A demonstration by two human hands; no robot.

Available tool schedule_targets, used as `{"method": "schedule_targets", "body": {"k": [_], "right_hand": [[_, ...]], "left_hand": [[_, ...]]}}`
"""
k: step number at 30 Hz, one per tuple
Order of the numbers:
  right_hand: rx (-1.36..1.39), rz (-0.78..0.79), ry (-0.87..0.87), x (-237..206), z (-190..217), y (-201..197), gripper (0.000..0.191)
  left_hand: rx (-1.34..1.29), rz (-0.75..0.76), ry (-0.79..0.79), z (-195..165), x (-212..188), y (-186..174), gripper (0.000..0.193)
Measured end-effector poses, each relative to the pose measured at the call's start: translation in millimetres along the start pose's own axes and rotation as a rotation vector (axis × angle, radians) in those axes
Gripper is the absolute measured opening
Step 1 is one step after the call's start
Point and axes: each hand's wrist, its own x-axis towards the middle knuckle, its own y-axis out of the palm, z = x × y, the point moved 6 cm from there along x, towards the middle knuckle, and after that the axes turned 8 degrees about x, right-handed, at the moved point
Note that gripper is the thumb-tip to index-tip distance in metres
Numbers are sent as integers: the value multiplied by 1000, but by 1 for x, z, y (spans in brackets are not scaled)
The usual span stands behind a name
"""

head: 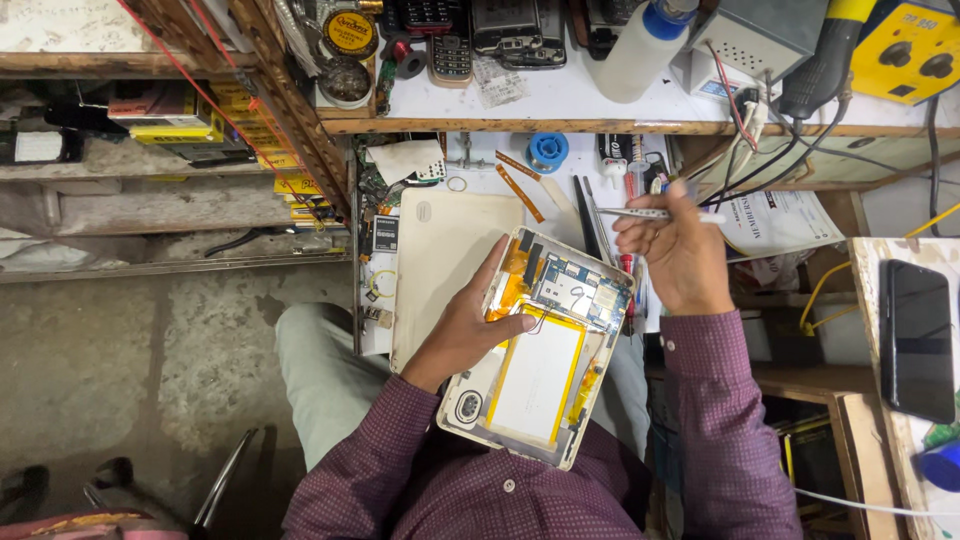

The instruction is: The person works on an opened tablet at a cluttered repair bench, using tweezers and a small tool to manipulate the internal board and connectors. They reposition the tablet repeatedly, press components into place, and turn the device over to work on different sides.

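Observation:
An opened tablet [540, 375] lies tilted over my lap, its white battery, blue circuit board and yellow tape exposed. My left hand [470, 325] grips its upper left edge, thumb resting on the inside near the battery. My right hand [675, 255] is raised just right of the tablet's top corner and holds a slim white tool [650, 213], tweezer-like, pointing left. The tablet's cream back cover [440, 250] lies flat on the bench beside my left hand.
The white workbench [560, 165] carries orange pry strips, a blue solder spool [547, 150], pens and papers. A shelf above holds old phones, a white bottle [635, 55] and a yellow unit. A black phone [917, 335] lies on a board at right.

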Motion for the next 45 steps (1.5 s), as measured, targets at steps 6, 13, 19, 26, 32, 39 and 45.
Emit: {"method": "schedule_targets", "body": {"k": [6, 13, 19, 26, 32, 39, 45], "right_hand": [[6, 47, 95, -3, -11, -3, 17], [-42, 160, 86, 9, -1, 1, 13], [131, 168, 91, 20, 12, 11, 7], [-3, 185, 152, 24, 8, 18, 7], [-199, 114, 113, 34, 2, 8, 26], [-210, 141, 132, 42, -1, 7, 24], [-226, 139, 164, 49, 1, 7, 24]], "left_hand": [[-12, 3, -11, -1, 7, 1, 108], [5, 6, 13, -3, 20, 8, 107], [47, -3, 12, -3, 30, 11, 108], [8, 5, 19, -6, 37, 14, 107], [9, 10, 13, -8, 40, 18, 106], [33, 13, -10, -8, 47, 22, 107], [9, 21, 7, -9, 52, 24, 106]]}}
